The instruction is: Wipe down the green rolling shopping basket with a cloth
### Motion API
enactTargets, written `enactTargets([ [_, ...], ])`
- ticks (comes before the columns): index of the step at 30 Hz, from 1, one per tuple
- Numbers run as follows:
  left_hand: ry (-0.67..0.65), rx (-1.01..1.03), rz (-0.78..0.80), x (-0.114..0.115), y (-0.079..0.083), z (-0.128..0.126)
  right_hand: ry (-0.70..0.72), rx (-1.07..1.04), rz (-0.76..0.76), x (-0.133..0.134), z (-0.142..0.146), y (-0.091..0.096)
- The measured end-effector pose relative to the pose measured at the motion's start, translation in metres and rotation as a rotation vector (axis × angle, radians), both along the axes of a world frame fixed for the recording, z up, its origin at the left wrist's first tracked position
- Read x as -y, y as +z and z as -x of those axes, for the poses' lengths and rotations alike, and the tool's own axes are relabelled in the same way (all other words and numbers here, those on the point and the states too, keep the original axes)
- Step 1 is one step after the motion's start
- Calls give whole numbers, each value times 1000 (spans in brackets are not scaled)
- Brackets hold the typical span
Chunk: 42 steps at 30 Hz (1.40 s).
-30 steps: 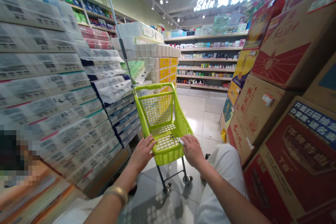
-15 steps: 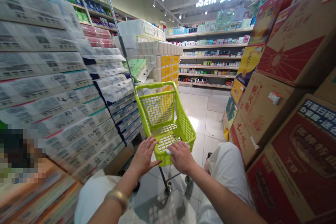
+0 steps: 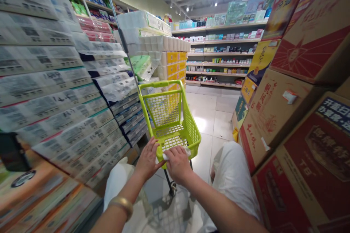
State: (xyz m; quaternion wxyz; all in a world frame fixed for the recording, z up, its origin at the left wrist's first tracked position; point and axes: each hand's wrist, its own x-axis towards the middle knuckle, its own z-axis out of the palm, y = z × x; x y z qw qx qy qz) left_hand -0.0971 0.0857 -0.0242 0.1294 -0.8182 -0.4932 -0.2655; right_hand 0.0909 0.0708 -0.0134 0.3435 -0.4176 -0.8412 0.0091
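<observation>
A small lime-green shopping cart (image 3: 188,127) on castors stands in the aisle right before me. My left hand (image 3: 149,158) rests flat on its near left corner, fingers stretched out. My right hand (image 3: 177,162) presses a white cloth (image 3: 186,150) against the cart's near rim, fingers curled over it. A gold bangle (image 3: 121,202) sits on my left wrist. My knees in white trousers (image 3: 232,178) show on either side of the cart's legs.
Stacks of wrapped tissue packs (image 3: 68,98) line the left side. Piled cardboard boxes (image 3: 295,91) wall the right. A metal pole (image 3: 120,40) rises behind the cart. Toilet-roll stacks (image 3: 166,58) and shelves of products (image 3: 221,58) stand beyond the tiled floor (image 3: 210,116).
My right hand slid the cloth leftward along the cart's near rim, from the right corner toward the middle. My left hand opened flat on the left corner. The view tilted down slightly.
</observation>
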Motion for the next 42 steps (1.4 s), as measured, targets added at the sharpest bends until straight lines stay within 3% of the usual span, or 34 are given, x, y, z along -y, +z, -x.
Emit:
enactTargets([
  [4, -8, 6, 15, 0, 1, 9, 94, 56, -34, -5, -15, 2],
  [9, -4, 38, 30, 2, -1, 10, 1, 1, -66, -22, -70, -2],
  [12, -8, 69, 32, 1, -4, 5, -64, -52, -67, -24, -80, -5],
  [16, -12, 101, 38, -1, -5, 0, -139, -96, -18, -13, -48, -5],
  [20, -24, 94, 43, 0, -4, 2, -12, -10, 9, 1, 1, 1],
  [23, -38, 79, 70, 1, -1, 5, 66, 43, -2, 3, 13, 4],
  [26, -32, 71, 77, 2, 2, 7, 86, 80, -16, -5, -9, 4],
  [30, -24, 85, 70, 3, 3, 6, -6, 32, -38, -19, -60, 2],
  [33, -27, 111, 72, 3, 2, 3, -65, -10, -48, -23, -78, 1],
  [35, -23, 123, 72, 2, 1, 0, -116, -37, -29, -20, -72, 1],
  [38, -17, 129, 76, 2, 0, -1, -146, -60, 12, -9, -38, 1],
  [42, -22, 101, 85, 2, -1, 2, -25, -17, 19, 4, 12, 2],
])
